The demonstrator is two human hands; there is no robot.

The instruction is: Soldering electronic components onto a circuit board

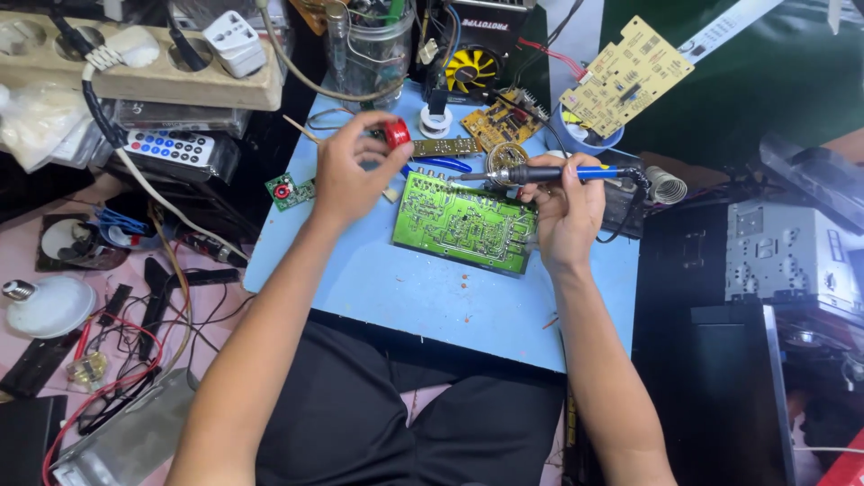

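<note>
- Right hand (565,211) grips a soldering iron (549,173) lying level, tip pointing toward the left hand (346,175).
- Left hand pinches a small red part (397,133).
- Green circuit board (463,222) lies between both hands.

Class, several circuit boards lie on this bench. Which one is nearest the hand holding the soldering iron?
The large green rectangular circuit board on the blue mat, touching the right hand; the yellow and small green boards lie farther off.
</note>
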